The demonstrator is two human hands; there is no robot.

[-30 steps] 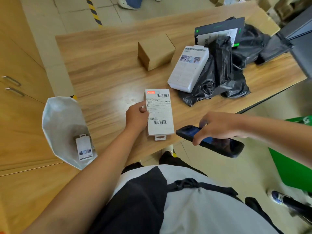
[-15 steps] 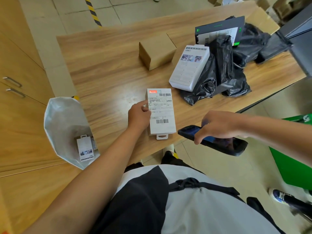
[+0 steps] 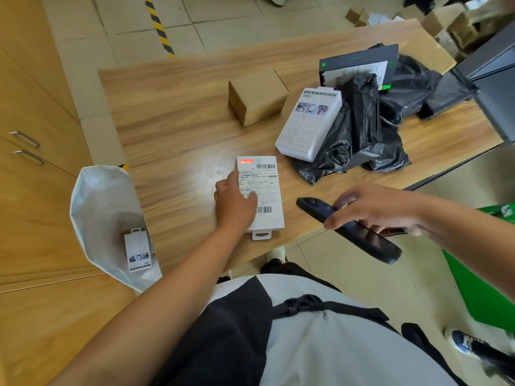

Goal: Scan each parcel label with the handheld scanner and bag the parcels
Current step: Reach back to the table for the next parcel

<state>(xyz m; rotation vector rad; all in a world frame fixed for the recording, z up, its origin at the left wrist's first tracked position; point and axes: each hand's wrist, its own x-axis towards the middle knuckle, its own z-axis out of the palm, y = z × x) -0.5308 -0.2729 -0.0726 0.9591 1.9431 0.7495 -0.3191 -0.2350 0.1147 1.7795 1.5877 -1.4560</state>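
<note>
Bright, even light; a pale sheen glares on the brown wood-grain tabletop. The right hand is motion-blurred. Edges bow outward, and the far corners look smeared, perhaps unfocused.

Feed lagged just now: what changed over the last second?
The left hand slid slightly further onto the labelled parcel, thumb now across the label. The right hand grips the handheld scanner beside it as before; parcel, white bag and the rest stayed put.
</note>
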